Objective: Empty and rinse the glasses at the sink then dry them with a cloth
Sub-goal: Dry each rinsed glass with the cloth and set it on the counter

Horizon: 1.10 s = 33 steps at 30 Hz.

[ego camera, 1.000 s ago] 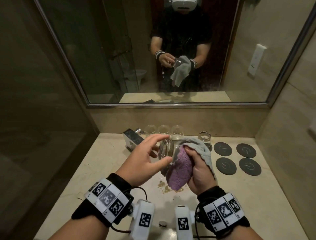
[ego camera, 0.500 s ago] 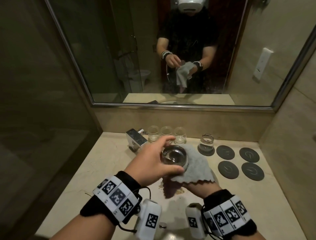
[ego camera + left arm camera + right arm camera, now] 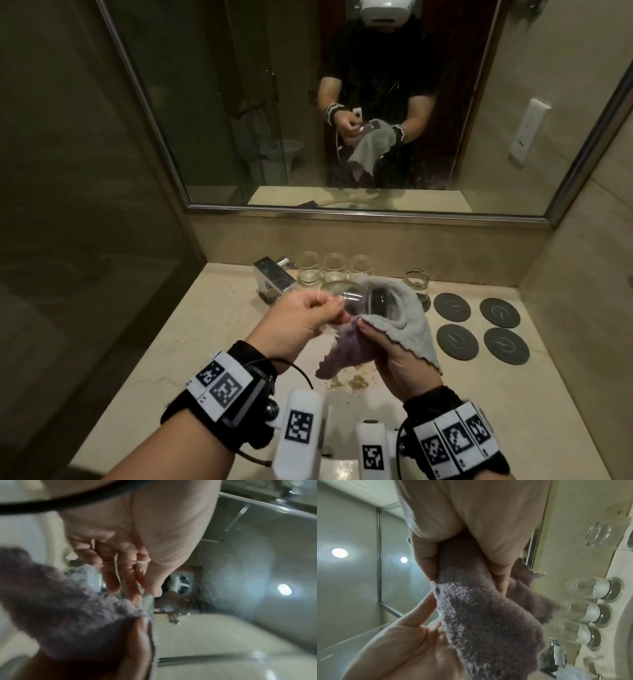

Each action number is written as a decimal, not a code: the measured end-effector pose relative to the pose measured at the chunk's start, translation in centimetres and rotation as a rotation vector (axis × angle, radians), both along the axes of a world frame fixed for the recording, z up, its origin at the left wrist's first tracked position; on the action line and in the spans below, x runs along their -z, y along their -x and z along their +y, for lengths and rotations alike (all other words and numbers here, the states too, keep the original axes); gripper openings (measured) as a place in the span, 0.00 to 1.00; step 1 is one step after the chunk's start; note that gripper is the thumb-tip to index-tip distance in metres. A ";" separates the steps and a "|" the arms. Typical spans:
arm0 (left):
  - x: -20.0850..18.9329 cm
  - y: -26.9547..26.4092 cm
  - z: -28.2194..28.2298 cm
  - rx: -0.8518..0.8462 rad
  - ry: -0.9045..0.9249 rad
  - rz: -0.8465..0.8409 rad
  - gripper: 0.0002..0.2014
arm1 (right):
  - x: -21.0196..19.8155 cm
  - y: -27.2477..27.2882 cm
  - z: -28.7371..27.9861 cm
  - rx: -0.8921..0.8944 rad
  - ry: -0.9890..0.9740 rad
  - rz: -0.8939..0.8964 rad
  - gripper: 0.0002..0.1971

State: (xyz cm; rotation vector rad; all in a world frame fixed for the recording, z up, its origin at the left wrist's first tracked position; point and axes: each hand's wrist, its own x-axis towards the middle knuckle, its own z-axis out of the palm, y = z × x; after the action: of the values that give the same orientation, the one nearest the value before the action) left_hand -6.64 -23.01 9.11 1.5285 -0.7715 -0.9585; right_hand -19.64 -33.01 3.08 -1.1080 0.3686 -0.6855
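My left hand [image 3: 308,313] grips a clear glass [image 3: 346,299] lying on its side above the counter, its mouth turned right into the cloth. The cloth [image 3: 411,329], grey on one face and purple on the other, wraps the glass's open end. My right hand [image 3: 387,346] holds the cloth, thumb pressing it by the rim. In the right wrist view the fingers [image 3: 426,563] curl round the purple cloth [image 3: 479,608], and my left palm [image 3: 393,642] shows below. In the blurred left wrist view my left fingers [image 3: 120,577] curl on the glass, with the cloth [image 3: 68,608] beside them.
Three glasses [image 3: 334,269] stand in a row at the back of the beige counter [image 3: 205,325], and another glass [image 3: 416,284] stands on a dark coaster. Several empty coasters [image 3: 479,329] lie at right. A chrome faucet [image 3: 274,277] sits back left. A mirror [image 3: 342,102] faces me.
The glass went from mouth-up on the spread cloth to lying on its side, and the cloth now folds over its open end. My left hand shifted from its rim to its base end.
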 end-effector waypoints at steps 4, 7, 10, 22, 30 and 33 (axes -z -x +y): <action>-0.2 0.1 0.4 0.123 0.003 -0.481 0.05 | -0.7 -0.1 0.0 -0.117 -0.232 -0.230 0.21; -0.6 0.0 0.2 -0.014 -0.051 -0.611 0.20 | 0.2 -0.2 -0.7 -0.069 -0.191 -0.231 0.25; -1.0 -0.6 -0.1 -0.026 -0.177 -0.149 0.34 | 1.1 0.7 -1.9 0.050 0.307 0.128 0.30; 0.3 0.2 0.6 0.245 -0.020 -0.531 0.33 | -0.5 -0.1 -1.1 -0.201 -0.490 -0.094 0.27; 0.2 1.3 0.6 0.156 -0.067 -0.548 0.29 | -1.0 -0.1 -1.3 -0.032 -0.156 0.104 0.20; 0.3 1.4 0.6 0.228 0.016 -0.806 0.33 | -1.8 -0.2 -1.3 -0.138 -0.422 -0.020 0.18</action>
State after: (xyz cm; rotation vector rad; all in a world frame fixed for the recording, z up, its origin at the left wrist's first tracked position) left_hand -8.03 -22.42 8.78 1.8469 -1.5385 -0.4595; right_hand -19.40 -34.36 4.87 -0.7171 0.3938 -0.4680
